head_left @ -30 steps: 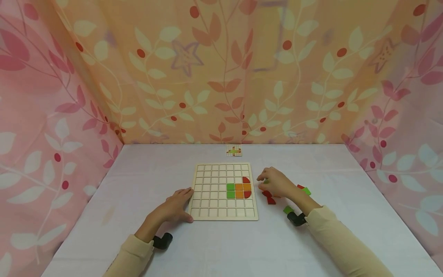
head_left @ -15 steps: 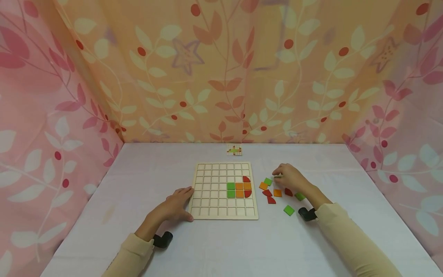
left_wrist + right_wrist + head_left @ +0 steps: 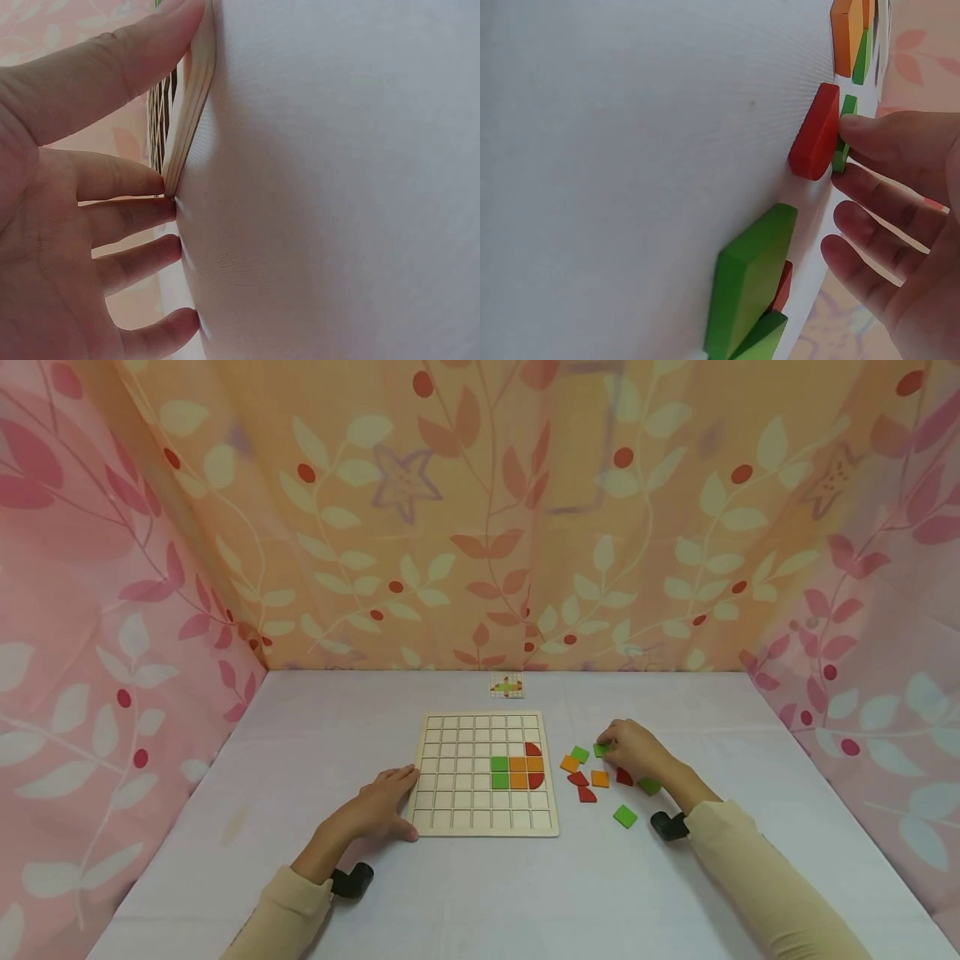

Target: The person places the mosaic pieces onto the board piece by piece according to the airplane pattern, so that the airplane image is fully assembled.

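Observation:
A pale wooden grid board (image 3: 457,817) lies on the table, with green, orange and red tiles set in its right part. My left hand (image 3: 377,806) rests at its left edge; in the left wrist view the thumb (image 3: 142,64) lies against the board's corner, fingers spread with their tips on the cloth. To the right of the board, my right hand (image 3: 637,752) pinches a green square tile (image 3: 601,750) between thumb and forefinger, low at the table. Near it lie a red quarter-round tile (image 3: 624,776), an orange square (image 3: 600,779) and another green square (image 3: 625,816).
A small pattern card (image 3: 507,685) lies behind the board. Other loose tiles, including a green one (image 3: 580,755), an orange one (image 3: 570,763) and a red one (image 3: 587,794), lie between board and right hand. Patterned curtains (image 3: 480,527) enclose the white table (image 3: 480,902).
My right hand has moved right, away from the tiles nearest the board, uncovering them. The green tile at its fingertips, tilted half a second ago, now looks flatter. The left hand stays put.

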`<state>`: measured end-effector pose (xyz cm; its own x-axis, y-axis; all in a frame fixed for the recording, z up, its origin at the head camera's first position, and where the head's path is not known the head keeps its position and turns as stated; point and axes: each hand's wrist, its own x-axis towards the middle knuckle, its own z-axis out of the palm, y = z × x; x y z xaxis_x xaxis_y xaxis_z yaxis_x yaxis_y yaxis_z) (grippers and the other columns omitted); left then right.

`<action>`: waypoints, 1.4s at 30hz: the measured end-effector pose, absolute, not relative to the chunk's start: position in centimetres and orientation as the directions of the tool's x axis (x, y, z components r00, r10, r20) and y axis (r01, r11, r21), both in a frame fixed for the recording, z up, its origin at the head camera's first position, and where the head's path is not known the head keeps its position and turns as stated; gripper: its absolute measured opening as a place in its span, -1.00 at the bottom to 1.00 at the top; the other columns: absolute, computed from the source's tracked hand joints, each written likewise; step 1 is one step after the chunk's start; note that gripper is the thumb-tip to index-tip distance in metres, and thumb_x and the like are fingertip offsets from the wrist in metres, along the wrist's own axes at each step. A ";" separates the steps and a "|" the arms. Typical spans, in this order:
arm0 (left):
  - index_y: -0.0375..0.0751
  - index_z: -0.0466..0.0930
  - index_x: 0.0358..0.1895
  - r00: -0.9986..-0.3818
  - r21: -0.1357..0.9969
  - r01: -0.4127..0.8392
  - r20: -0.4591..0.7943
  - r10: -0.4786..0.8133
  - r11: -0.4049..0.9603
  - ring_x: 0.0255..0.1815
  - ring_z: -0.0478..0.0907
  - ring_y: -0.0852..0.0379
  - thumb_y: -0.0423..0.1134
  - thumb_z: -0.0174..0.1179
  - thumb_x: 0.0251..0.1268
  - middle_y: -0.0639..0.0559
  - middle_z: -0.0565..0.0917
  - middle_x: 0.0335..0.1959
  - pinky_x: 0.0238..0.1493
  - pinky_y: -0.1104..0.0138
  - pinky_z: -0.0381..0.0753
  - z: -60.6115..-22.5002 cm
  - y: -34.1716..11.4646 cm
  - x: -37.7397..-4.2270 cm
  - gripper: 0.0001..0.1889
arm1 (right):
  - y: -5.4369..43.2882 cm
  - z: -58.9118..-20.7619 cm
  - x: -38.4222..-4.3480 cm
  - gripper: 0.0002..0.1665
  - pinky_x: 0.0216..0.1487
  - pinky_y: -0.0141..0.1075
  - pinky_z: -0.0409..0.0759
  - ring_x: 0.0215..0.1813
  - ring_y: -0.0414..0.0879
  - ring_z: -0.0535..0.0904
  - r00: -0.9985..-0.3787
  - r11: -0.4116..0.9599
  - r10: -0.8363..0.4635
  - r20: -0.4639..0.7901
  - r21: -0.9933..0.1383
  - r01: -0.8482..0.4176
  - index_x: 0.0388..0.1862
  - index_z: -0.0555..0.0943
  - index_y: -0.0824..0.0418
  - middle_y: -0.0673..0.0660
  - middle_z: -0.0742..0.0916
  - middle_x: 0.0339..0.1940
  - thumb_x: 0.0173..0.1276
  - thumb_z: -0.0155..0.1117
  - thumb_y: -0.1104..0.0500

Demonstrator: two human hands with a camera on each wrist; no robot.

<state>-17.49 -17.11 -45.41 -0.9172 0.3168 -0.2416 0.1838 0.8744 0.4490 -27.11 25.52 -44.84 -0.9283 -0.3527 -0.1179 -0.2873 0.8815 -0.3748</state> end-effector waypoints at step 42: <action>-0.34 0.18 0.47 -0.922 0.454 0.153 -0.255 0.292 0.878 0.54 0.08 -0.26 -0.15 0.55 -0.13 -0.24 0.20 0.52 0.40 -0.26 0.13 -45.5 -17.0 -17.5 0.03 | 23.4 -43.4 -27.1 -0.70 0.05 -0.02 0.59 -0.08 0.07 0.57 -0.913 0.848 -0.406 -0.024 -0.381 -0.367 -0.08 0.71 0.35 0.17 0.71 -0.19 0.22 0.36 0.25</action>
<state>-17.47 -16.99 -45.52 -0.9217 0.2924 -0.2551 0.1528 0.8778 0.4540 -27.14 23.39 -43.42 -0.9134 -0.4063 -0.0240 -0.3674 0.8484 -0.3812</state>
